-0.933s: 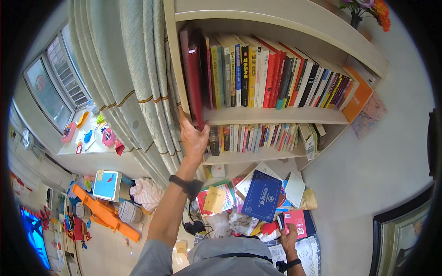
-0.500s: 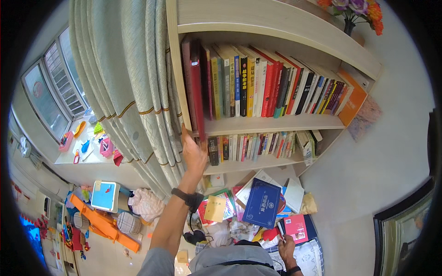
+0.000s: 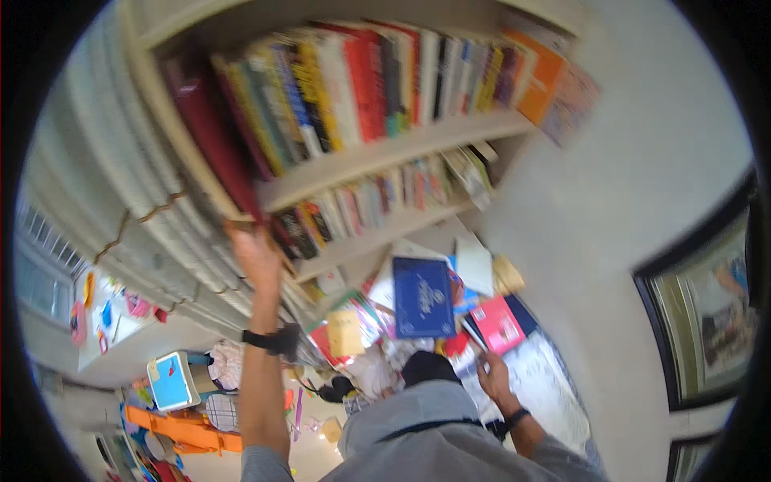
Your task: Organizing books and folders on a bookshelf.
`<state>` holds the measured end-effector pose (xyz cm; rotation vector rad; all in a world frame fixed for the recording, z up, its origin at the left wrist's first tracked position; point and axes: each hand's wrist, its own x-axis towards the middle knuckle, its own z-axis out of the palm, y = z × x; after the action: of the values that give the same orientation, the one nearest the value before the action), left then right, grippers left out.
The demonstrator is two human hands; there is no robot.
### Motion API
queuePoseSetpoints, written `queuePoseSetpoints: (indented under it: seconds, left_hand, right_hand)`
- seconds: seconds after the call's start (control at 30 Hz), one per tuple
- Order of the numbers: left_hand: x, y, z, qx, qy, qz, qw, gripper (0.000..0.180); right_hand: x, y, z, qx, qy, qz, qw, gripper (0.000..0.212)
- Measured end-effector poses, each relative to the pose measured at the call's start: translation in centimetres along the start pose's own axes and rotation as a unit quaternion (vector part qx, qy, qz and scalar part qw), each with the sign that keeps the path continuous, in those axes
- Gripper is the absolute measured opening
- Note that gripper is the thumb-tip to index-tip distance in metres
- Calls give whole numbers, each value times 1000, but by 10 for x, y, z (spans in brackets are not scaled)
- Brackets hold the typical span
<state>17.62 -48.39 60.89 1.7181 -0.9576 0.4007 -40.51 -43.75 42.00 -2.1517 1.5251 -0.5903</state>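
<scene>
A tall dark red book [image 3: 213, 132] stands at the left end of the upper shelf, its lower end sticking out past the board. My left hand [image 3: 255, 255] is raised to that lower end, fingers and thumb around it against the shelf's left upright; blur softens the fingertips. Low on the right, my right hand [image 3: 494, 377] hangs beside a pink book [image 3: 496, 324], its fingers curved and apart with nothing visible in them. A dark blue flat box or folder [image 3: 423, 297] lies on the pile in front of me.
Upright books [image 3: 365, 84] fill the upper shelf, and smaller ones [image 3: 377, 201] the lower. A long curtain [image 3: 120, 185] hangs at left. Below it are a blue-topped child's table [image 3: 171, 381] and an orange toy or bench [image 3: 189, 430]. Framed pictures [image 3: 707, 305] hang at right.
My view has tilted and swung, so the shelves sit further left and higher. My left hand stays at the dark red book's lower end. My right hand has come up nearer the pink book.
</scene>
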Motion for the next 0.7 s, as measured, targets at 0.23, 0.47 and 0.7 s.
queuePoseSetpoints:
  seconds: [0.23,0.47,0.7]
  left_hand:
    - [19,48,-17,23,-21,-15,999,73]
    - [33,78,-20,24,70,23,997,84]
    - [60,32,-12,61,37,83,994,76]
  right_hand:
    - [-18,5,-4,13,-44,128,991,33]
    - [-38,42,3,60,-38,209,975,35]
    - [-66,153,39,117,19,340,933,32]
